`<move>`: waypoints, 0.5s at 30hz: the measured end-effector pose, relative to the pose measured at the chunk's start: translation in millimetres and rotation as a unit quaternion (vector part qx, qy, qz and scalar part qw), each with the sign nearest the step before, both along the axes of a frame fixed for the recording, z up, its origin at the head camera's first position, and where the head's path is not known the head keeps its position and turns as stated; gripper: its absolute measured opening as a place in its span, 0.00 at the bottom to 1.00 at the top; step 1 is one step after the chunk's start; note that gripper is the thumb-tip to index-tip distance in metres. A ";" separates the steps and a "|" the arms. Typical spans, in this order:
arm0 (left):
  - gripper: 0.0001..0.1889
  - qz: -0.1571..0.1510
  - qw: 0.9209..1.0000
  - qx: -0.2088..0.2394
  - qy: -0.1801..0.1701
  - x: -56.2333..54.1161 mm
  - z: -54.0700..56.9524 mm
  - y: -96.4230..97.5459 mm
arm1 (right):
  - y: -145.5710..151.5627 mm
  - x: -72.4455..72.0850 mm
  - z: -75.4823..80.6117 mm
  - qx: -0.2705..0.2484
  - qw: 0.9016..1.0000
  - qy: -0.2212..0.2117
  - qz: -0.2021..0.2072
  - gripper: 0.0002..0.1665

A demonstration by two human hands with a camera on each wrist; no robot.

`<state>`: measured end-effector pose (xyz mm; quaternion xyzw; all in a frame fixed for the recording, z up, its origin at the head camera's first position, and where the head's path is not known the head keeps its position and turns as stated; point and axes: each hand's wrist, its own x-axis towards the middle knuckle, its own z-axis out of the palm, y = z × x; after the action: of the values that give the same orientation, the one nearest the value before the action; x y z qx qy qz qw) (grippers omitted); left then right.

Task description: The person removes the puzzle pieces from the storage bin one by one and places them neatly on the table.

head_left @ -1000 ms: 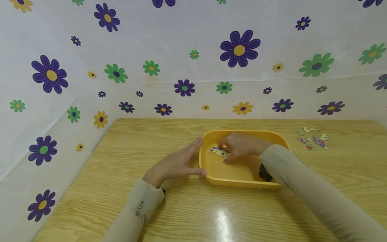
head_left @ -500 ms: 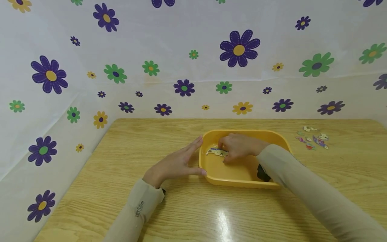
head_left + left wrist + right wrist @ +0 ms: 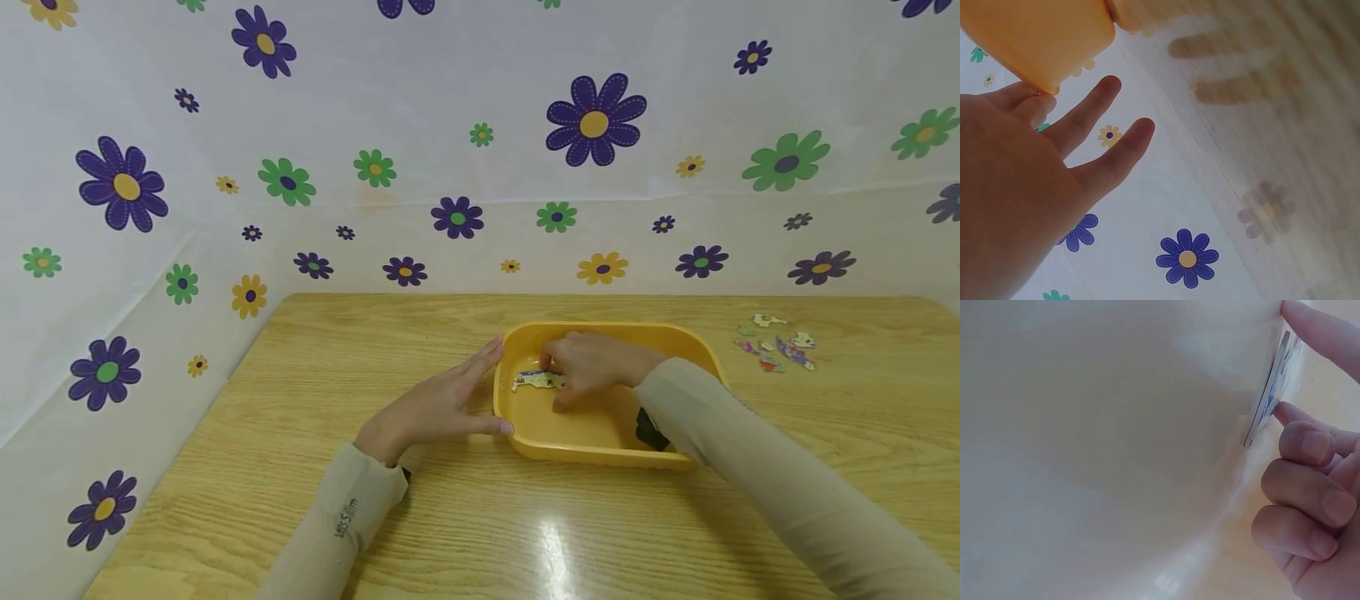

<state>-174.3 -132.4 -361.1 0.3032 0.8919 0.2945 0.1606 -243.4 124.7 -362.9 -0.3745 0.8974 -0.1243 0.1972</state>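
Observation:
A flat printed puzzle-like piece (image 3: 536, 380), cream with blue along its edge, lies in the left part of the yellow plastic tub (image 3: 585, 456). My right hand (image 3: 596, 363) reaches into the tub over the piece's right end. In the right wrist view, the index fingertip touches the piece, seen edge-on (image 3: 1268, 390). The thumb (image 3: 1325, 337) stands apart from it, and the other fingers (image 3: 1300, 487) are curled. My left hand (image 3: 438, 411) rests against the tub's left end, fingers spread. In the left wrist view, two fingers (image 3: 1116, 156) extend clear of the tub.
Several small printed pieces (image 3: 793, 353) lie on the wooden table (image 3: 360, 350) to the right of the tub. A dark device (image 3: 651, 429) sits beneath my right wrist. Behind and to the left hangs a white flowered cloth (image 3: 420, 108).
The piece in the tub has turned, now lying nearly level instead of sloping down to the right. My right hand has shifted slightly left. The left hand has stayed still.

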 end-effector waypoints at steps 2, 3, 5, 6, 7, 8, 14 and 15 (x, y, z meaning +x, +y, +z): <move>0.57 0.002 1.000 -0.001 -0.001 0.0 -0.7 -0.2 | -0.2 0.4 0.3 0.002 1.000 0.006 -0.001 0.32; 0.57 0.001 1.000 -0.001 0.000 -0.1 -0.9 -0.4 | -0.1 0.5 0.5 0.003 1.000 0.008 -0.003 0.31; 0.57 0.002 1.000 -0.002 -0.001 0.0 -1.2 -0.4 | 0.9 0.6 1.0 0.006 1.000 0.016 -0.001 0.29; 0.57 0.001 1.000 -0.002 -0.001 -0.1 -1.4 -0.4 | 1.6 0.7 1.4 0.007 1.000 0.020 0.001 0.28; 0.57 0.001 1.000 -0.002 -0.001 0.0 -1.4 -0.4 | 2.1 0.9 1.8 0.010 1.000 0.021 -0.001 0.26; 0.57 0.001 1.000 -0.001 -0.002 -0.2 -1.6 -0.3 | 2.4 1.1 2.2 0.014 1.000 0.022 -0.002 0.25; 0.58 0.002 1.000 0.003 -0.008 -1.0 -3.0 -0.3 | 2.3 2.2 4.9 0.034 0.999 0.024 -0.008 0.23; 0.58 0.002 1.000 0.003 -0.009 -1.0 -3.1 -0.4 | 2.1 2.3 5.2 0.037 0.999 0.025 -0.008 0.23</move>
<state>-175.3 -132.7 -364.2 0.2992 0.8903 0.3001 0.1668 -241.0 126.8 -357.7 -0.3631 0.9089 -0.0834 0.1872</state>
